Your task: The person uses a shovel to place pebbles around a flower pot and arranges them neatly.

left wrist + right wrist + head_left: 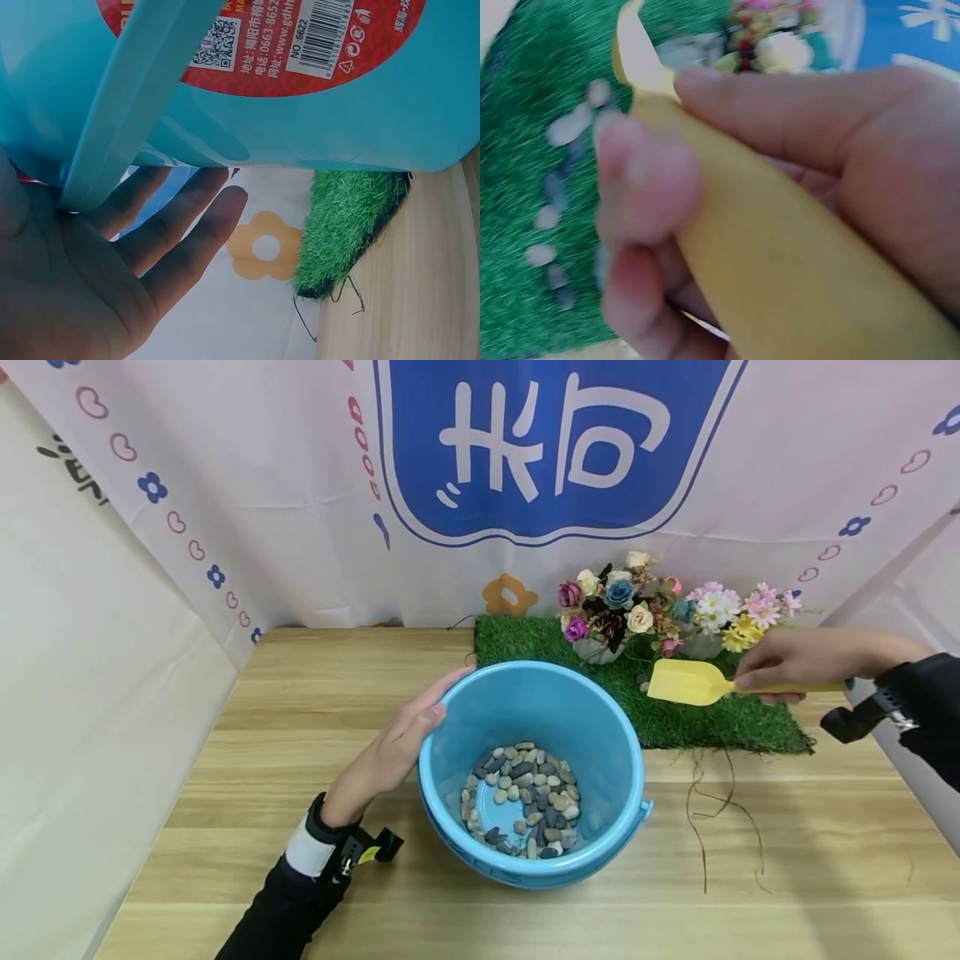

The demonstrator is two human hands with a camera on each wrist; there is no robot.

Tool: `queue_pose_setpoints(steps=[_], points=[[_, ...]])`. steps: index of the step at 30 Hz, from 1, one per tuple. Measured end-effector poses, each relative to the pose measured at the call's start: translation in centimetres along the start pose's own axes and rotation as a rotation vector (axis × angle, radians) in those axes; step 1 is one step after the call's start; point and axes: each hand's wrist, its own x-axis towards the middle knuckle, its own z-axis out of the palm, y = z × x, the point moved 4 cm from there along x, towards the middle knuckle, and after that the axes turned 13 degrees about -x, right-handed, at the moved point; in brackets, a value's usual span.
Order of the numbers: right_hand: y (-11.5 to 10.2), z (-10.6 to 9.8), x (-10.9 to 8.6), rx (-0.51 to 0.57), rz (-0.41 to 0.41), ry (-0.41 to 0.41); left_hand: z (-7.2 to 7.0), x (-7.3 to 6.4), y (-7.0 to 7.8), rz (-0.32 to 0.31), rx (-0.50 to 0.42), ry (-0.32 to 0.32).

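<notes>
Currently your left hand [401, 735] rests, fingers extended, against the left side of the blue bucket [525, 702]; light, steady pressure there should do, as it stands upright on the desk [337, 710] with pebbles [551, 793] inside. Rightward, your right hand [787, 660] grips the yellow scoop [686, 682] by its handle above the turf mat [720, 722]; a level blade would likely spill least. Noted: left thumb mostly cut off in the left wrist view; in the right, small stones [568, 126] on the turf blurred, blade's load unclear.
</notes>
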Motion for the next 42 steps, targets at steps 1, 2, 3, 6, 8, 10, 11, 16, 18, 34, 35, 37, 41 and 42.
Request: queue_pose_setpoints(steps=[1, 2, 3, 6, 8, 10, 11, 16, 18, 34, 35, 37, 41, 42], points=[[-0.4, -0.3, -0.3, -0.004, -0.025, 0.020, -0.1, 0.0, -0.2, -0.003, 0.002, -0.001], [-0.9, -0.6, -0.7, 0.005, -0.052, 0.031, -0.2, 0.0, -0.4, -0.005, 0.004, -0.002], [-1.4, -1.0, -1.0, 0.012, -0.084, 0.042, -0.3, 0.0, -0.6, -0.006, 0.006, -0.004], [-3.0, -2.3, -1.7, 0.061, -0.221, 0.076, -0.5, 0.1, -0.9, -0.003, 0.012, -0.013], [-4.1, -3.1, -2.0, 0.085, -0.325, 0.102, -0.5, 0.1, -1.1, 0.002, 0.017, -0.018], [-5.4, -3.9, -2.1, 0.095, -0.393, 0.128, -0.6, 0.2, -1.1, 0.004, 0.020, -0.020], [-6.1, -4.2, -2.0, 0.092, -0.414, 0.137, -0.6, 0.2, -1.1, 0.002, 0.020, -0.020], [-9.5, -5.0, -0.8, 0.094, -0.447, 0.124, -0.4, 0.3, -0.7, -0.001, 0.035, -0.014], [-10.6, -5.3, -0.1, 0.088, -0.453, 0.121, -0.3, 0.3, -0.6, 0.000, 0.046, -0.009], [-18.3, -4.7, 5.0, -0.120, -0.498, 0.071, -0.5, 0.3, -1.2, -0.004, 0.076, -0.024], [-18.8, -4.5, 5.3, -0.147, -0.492, 0.068, -0.5, 0.3, -1.2, -0.003, 0.079, -0.024], [-19.8, -4.0, 5.8, -0.201, -0.477, 0.061, -0.5, 0.4, -1.2, 0.002, 0.078, -0.024], [-21.7, -3.0, 6.8, -0.300, -0.463, 0.045, -0.5, 0.4, -0.9, 0.009, 0.082, -0.020], [-22.1, -2.8, 7.0, -0.333, -0.457, 0.048, -0.4, 0.4, -0.7, 0.009, 0.085, -0.017]])
